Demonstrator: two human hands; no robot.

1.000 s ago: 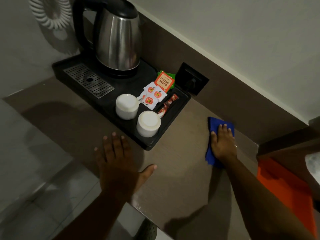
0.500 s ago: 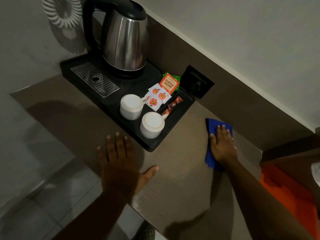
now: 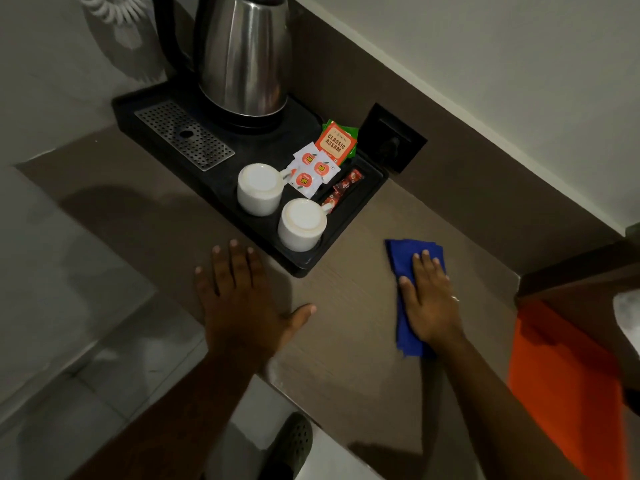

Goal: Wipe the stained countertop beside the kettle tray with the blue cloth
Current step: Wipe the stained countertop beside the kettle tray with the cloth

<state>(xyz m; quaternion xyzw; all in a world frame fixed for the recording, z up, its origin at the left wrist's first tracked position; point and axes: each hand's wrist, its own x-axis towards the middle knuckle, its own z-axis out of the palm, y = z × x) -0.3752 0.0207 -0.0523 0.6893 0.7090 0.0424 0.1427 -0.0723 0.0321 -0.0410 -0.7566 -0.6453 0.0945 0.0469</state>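
The left hand [image 3: 242, 306] lay flat and open on the countertop [image 3: 346, 341], fingers spread, just before the tray [image 3: 346, 220]. The right hand [image 3: 429, 299] pressed flat on the blue cloth [image 3: 401, 258], not gripping it, right of the tray. Farther back, the kettle [image 3: 242, 57] stood on the tray.

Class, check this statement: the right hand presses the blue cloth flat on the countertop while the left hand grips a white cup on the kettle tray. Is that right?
Not quite. The head view shows the left hand flat on the countertop, touching no white cup. The right hand does press the blue cloth flat.
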